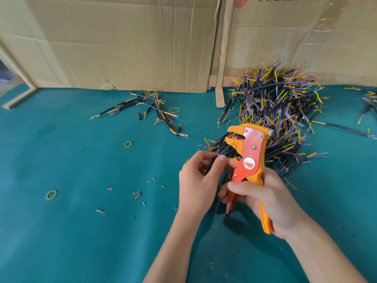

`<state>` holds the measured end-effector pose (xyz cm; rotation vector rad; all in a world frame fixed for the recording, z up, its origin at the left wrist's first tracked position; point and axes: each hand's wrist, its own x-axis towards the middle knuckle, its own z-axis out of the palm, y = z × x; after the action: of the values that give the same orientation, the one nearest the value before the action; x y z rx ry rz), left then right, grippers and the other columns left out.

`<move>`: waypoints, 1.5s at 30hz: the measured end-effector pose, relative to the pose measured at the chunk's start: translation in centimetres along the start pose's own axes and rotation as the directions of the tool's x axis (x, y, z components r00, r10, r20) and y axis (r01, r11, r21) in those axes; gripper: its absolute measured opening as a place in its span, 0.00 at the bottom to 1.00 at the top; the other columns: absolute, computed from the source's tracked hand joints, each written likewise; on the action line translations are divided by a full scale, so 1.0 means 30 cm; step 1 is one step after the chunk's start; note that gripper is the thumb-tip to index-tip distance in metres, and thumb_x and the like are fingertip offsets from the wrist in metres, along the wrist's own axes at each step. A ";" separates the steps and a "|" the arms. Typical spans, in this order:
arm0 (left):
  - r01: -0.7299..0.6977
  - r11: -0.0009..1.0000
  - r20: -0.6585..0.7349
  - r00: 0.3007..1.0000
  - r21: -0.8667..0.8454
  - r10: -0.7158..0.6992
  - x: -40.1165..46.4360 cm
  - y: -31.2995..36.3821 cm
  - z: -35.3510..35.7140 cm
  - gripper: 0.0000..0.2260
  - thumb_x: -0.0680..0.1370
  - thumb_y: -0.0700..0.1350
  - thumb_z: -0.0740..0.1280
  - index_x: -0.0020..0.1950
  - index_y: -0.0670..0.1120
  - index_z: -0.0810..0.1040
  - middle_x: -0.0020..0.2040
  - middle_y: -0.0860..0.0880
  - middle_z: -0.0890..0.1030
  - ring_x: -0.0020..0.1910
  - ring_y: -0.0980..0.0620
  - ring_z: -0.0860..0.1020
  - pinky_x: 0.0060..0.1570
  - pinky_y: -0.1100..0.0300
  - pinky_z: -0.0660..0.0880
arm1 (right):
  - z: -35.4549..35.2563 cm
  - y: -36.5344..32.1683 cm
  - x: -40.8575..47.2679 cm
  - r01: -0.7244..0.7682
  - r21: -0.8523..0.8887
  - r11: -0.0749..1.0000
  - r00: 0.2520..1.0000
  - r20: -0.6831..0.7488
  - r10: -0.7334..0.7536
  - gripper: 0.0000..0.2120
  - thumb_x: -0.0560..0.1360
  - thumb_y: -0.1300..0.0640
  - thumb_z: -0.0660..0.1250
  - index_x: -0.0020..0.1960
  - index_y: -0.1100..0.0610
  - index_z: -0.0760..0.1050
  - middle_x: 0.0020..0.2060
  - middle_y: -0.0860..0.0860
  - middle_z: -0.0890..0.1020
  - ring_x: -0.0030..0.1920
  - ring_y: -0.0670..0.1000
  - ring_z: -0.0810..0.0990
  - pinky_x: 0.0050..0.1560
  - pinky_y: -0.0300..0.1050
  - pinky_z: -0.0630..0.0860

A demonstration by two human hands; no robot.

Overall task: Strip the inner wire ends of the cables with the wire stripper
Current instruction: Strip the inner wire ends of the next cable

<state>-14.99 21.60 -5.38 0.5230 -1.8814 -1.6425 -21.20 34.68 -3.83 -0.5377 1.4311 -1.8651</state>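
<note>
My right hand (263, 199) grips the handles of an orange and red wire stripper (250, 158), held upright with its jaws pointing left and a little apart. My left hand (199, 180) pinches a short black cable (211, 165) between thumb and fingers, just left of the stripper and below its jaws. The cable is mostly hidden by my fingers. Behind both hands lies a big pile of black cables (275, 111) with yellow, blue and purple inner wires.
A smaller group of cables (155, 111) lies at the back centre, more at the right edge (367, 103). Rubber bands (51, 194) (128, 144) (174, 110) and bits of stripped insulation (136, 195) dot the teal table cover (71, 242). Cardboard sheets (122, 41) stand behind.
</note>
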 end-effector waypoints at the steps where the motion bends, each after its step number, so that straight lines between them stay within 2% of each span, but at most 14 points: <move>1: -0.013 1.000 0.012 1.000 -0.013 0.013 0.001 -0.002 -0.003 0.05 0.80 0.47 0.70 0.47 0.47 0.82 0.42 0.52 0.87 0.40 0.46 0.82 0.46 0.47 0.80 | 0.006 -0.001 -0.001 -0.006 0.001 1.000 1.000 -0.003 0.006 0.23 0.64 0.58 0.76 0.59 0.54 0.83 0.38 0.71 0.80 0.39 0.67 0.80 0.35 0.56 0.76; 3: -0.011 0.999 0.026 1.000 -0.049 0.012 0.008 -0.012 -0.011 0.04 0.80 0.45 0.70 0.47 0.48 0.83 0.42 0.52 0.87 0.37 0.48 0.80 0.41 0.51 0.79 | 0.010 -0.001 -0.001 -0.012 0.021 1.000 1.000 -0.013 0.013 0.21 0.66 0.61 0.75 0.59 0.54 0.84 0.38 0.71 0.80 0.39 0.67 0.79 0.35 0.57 0.76; 7: 0.066 0.987 0.019 0.998 -0.150 -0.064 0.010 -0.020 -0.010 0.04 0.79 0.44 0.71 0.46 0.49 0.85 0.41 0.50 0.87 0.36 0.57 0.81 0.32 0.69 0.72 | 0.007 -0.008 0.000 -0.033 0.035 0.999 0.999 0.031 0.031 0.21 0.69 0.61 0.71 0.61 0.52 0.83 0.38 0.71 0.80 0.38 0.67 0.78 0.35 0.57 0.76; 9: 0.064 0.988 -0.016 0.998 -0.139 -0.067 0.009 -0.024 -0.007 0.03 0.79 0.45 0.71 0.47 0.49 0.86 0.41 0.50 0.87 0.37 0.57 0.82 0.34 0.66 0.74 | 0.006 -0.011 0.000 -0.047 0.050 0.998 0.997 0.060 0.044 0.21 0.70 0.61 0.70 0.62 0.53 0.83 0.40 0.70 0.80 0.39 0.65 0.79 0.37 0.57 0.77; 11: 0.052 0.993 -0.051 0.997 -0.110 -0.058 0.011 -0.032 -0.006 0.04 0.79 0.45 0.72 0.51 0.49 0.86 0.42 0.51 0.87 0.41 0.55 0.84 0.43 0.55 0.79 | 0.000 -0.014 0.003 -0.056 0.087 0.995 0.996 0.079 0.049 0.20 0.70 0.61 0.69 0.63 0.56 0.82 0.51 0.66 0.83 0.40 0.64 0.80 0.41 0.59 0.79; 13: 0.048 0.994 -0.111 0.992 -0.099 -0.059 0.016 -0.039 -0.011 0.05 0.78 0.45 0.73 0.52 0.51 0.87 0.37 0.55 0.86 0.37 0.58 0.82 0.43 0.55 0.77 | -0.012 -0.020 0.005 -0.085 0.147 0.985 0.994 0.080 0.074 0.20 0.70 0.60 0.69 0.62 0.61 0.82 0.58 0.63 0.83 0.40 0.63 0.82 0.43 0.59 0.81; 16: 0.037 0.996 -0.193 0.980 -0.084 -0.052 0.025 -0.038 -0.028 0.08 0.78 0.42 0.73 0.50 0.56 0.86 0.30 0.57 0.81 0.27 0.61 0.72 0.34 0.63 0.70 | -0.036 -0.033 0.002 -0.189 0.199 0.962 0.981 0.081 0.176 0.21 0.69 0.60 0.70 0.61 0.65 0.80 0.48 0.67 0.82 0.40 0.64 0.82 0.44 0.59 0.81; 19: -0.013 1.000 -0.208 0.978 0.021 0.017 0.029 -0.035 -0.044 0.09 0.78 0.41 0.73 0.52 0.55 0.86 0.37 0.57 0.85 0.32 0.64 0.77 0.38 0.70 0.72 | -0.047 -0.034 -0.003 -0.283 0.170 0.944 0.956 0.133 0.263 0.20 0.69 0.62 0.72 0.60 0.67 0.79 0.44 0.68 0.80 0.40 0.65 0.82 0.46 0.62 0.81; 21: -0.022 0.999 -0.197 0.980 0.044 0.030 0.031 -0.035 -0.048 0.09 0.78 0.40 0.72 0.53 0.53 0.87 0.40 0.57 0.86 0.34 0.63 0.78 0.41 0.69 0.73 | -0.043 -0.029 -0.002 -0.331 0.162 0.930 0.938 0.164 0.305 0.22 0.67 0.62 0.75 0.60 0.68 0.79 0.43 0.68 0.80 0.40 0.65 0.81 0.46 0.63 0.81; 25: -0.034 0.999 -0.152 0.988 0.018 0.036 0.038 -0.034 -0.055 0.11 0.79 0.38 0.70 0.51 0.55 0.85 0.34 0.60 0.82 0.30 0.62 0.72 0.36 0.70 0.70 | -0.046 -0.024 0.000 -0.344 0.173 0.923 0.932 0.186 0.312 0.24 0.66 0.62 0.76 0.60 0.69 0.78 0.42 0.66 0.79 0.40 0.65 0.81 0.45 0.63 0.81; 29: -0.045 0.997 -0.095 0.994 0.068 0.052 0.038 -0.030 -0.059 0.13 0.80 0.38 0.69 0.48 0.57 0.84 0.32 0.62 0.81 0.30 0.63 0.73 0.35 0.71 0.67 | -0.056 -0.028 -0.002 -0.349 0.156 0.924 0.926 0.209 0.314 0.24 0.67 0.62 0.76 0.61 0.69 0.78 0.41 0.65 0.78 0.39 0.65 0.80 0.44 0.61 0.80; 34: -0.044 0.996 -0.059 0.997 0.072 0.049 0.037 -0.026 -0.057 0.13 0.80 0.38 0.69 0.47 0.56 0.85 0.34 0.54 0.82 0.33 0.59 0.72 0.36 0.67 0.69 | -0.064 -0.029 -0.006 -0.354 0.105 0.929 0.915 0.245 0.321 0.22 0.67 0.63 0.76 0.59 0.69 0.78 0.39 0.64 0.77 0.38 0.64 0.80 0.42 0.60 0.80; 40: -0.054 0.996 -0.043 0.997 0.067 0.057 0.034 -0.019 -0.054 0.16 0.80 0.37 0.68 0.45 0.60 0.83 0.38 0.45 0.83 0.36 0.49 0.74 0.38 0.62 0.70 | -0.052 -0.033 -0.006 -0.355 0.087 0.931 0.914 0.242 0.326 0.12 0.69 0.58 0.76 0.47 0.64 0.79 0.34 0.60 0.74 0.32 0.59 0.76 0.35 0.55 0.79; 45: -0.066 0.996 -0.035 0.997 0.053 0.067 0.035 -0.023 -0.057 0.17 0.80 0.37 0.68 0.44 0.60 0.83 0.33 0.49 0.79 0.33 0.57 0.69 0.34 0.65 0.66 | -0.046 -0.038 -0.008 -0.378 0.094 0.921 0.915 0.188 0.356 0.11 0.72 0.53 0.74 0.39 0.59 0.74 0.30 0.57 0.70 0.26 0.55 0.70 0.29 0.49 0.73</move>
<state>-14.72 19.52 -5.76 0.5034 -1.8981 -1.5348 -22.33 35.89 -3.13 -0.3246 1.1960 -1.5583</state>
